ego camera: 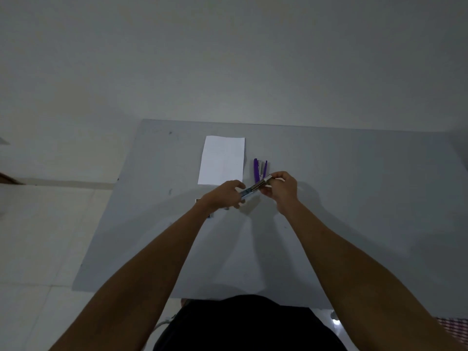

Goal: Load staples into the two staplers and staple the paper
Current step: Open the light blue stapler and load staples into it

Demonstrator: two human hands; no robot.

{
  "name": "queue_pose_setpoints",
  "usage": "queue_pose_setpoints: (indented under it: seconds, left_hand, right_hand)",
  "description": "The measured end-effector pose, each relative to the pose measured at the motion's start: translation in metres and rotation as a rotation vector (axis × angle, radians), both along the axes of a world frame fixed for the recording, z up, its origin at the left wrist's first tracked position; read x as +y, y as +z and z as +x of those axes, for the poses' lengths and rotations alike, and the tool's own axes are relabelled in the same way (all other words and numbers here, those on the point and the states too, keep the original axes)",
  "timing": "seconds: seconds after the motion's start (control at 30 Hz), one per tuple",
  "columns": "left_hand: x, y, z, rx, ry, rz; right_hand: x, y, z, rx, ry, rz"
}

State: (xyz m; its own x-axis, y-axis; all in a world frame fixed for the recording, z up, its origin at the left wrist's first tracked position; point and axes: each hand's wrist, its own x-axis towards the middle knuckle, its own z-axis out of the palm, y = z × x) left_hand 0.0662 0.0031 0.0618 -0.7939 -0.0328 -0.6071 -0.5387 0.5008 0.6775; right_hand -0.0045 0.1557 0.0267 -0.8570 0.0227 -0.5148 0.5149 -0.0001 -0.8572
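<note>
A white sheet of paper [222, 160] lies on the grey table [354, 198] toward its far side. Just right of it a purple stapler [259, 170] rests opened out on the table. Both hands hold a second, bluish stapler [255, 188] above the table, slanted up to the right. My left hand [225, 195] grips its lower end. My right hand [282, 190] pinches its upper, metal end. A small dark object [209, 215], partly hidden under my left wrist, lies on the table; I cannot tell what it is.
The table's left edge borders a pale tiled floor [38, 236]. A bare wall stands behind the table. A checked cloth [455, 328] shows at the bottom right corner. My dark clothing fills the bottom centre.
</note>
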Motion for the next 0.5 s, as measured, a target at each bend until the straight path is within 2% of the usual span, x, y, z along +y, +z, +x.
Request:
queue_pose_setpoints:
  seconds: [0.17,0.27,0.33,0.43,0.5]
  left_hand:
    - [0.011,0.006,-0.001,0.184,0.215,0.126]
    - [0.013,0.006,0.002,0.299,0.159,0.102]
    - [0.016,0.005,0.001,0.310,0.150,0.067]
    - [0.015,0.006,-0.003,0.241,0.275,0.080]
    - [0.014,0.005,-0.002,0.302,0.250,0.057]
  right_hand:
    - [-0.009,0.010,0.006,0.053,0.124,-0.016]
    - [-0.013,0.013,0.007,0.055,0.147,-0.029]
    - [-0.015,0.016,0.007,0.055,0.156,-0.035]
    - [-0.017,0.021,0.007,0.060,0.187,-0.052]
    - [-0.016,0.022,0.006,0.063,0.216,-0.031]
